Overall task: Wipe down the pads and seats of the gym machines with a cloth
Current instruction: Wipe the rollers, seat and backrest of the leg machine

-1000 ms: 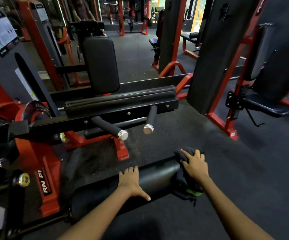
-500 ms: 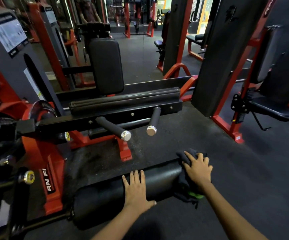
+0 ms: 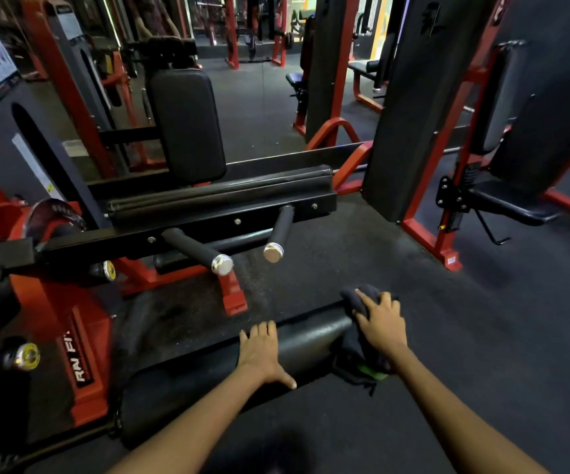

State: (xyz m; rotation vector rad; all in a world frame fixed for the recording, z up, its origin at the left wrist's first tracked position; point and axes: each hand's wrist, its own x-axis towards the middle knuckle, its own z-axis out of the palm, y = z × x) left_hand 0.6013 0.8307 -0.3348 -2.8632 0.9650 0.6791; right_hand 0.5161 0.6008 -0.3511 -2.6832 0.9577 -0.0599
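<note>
A black roller pad (image 3: 187, 388) of a red and black machine lies low in front of me. My left hand (image 3: 263, 350) rests flat on its top, fingers straight, thumb spread. At the pad's right end a dark cloth (image 3: 355, 340) with a green edge is draped over it. My right hand (image 3: 381, 319) presses on the cloth with its fingers spread. Beyond lie a long black bench pad (image 3: 222, 193) and an upright back pad (image 3: 187, 124).
Two black handles (image 3: 198, 249) with chrome caps stick out toward me above the roller. A red frame (image 3: 85, 364) stands at the left. A tall black weight-stack cover (image 3: 413, 107) and a seat (image 3: 516, 206) stand at the right. Dark rubber floor (image 3: 447, 354) lies to the right.
My left hand slid a little to the right along the roller, closer to the cloth. My right hand stays pressed on the cloth at the pad's end.
</note>
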